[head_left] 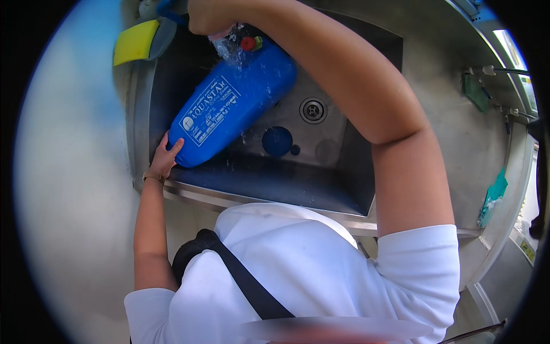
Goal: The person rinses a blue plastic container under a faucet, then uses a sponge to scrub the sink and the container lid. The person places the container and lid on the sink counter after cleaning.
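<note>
My left hand [167, 152] grips the lower end of a large blue plastic water container [223, 109], which lies slanted in a steel sink [321, 178]. A red spout cap [248, 43] sits at its upper end. My right hand [209, 17] reaches over that end with its fingers closed, near the top edge of the view. Something pink under it is partly hidden; I cannot tell what it is. Water splashes below this hand and onto the container. A drain [313, 109] and dark blue round shapes [277, 141] show on the sink floor.
A yellow sponge [135, 43] in a grey holder sits beside a blue fitting at the upper left. The steel counter [435, 172] extends to the right, with a dark green pad [475, 92] and a teal item [492, 196] along it. Hoses enter from the right.
</note>
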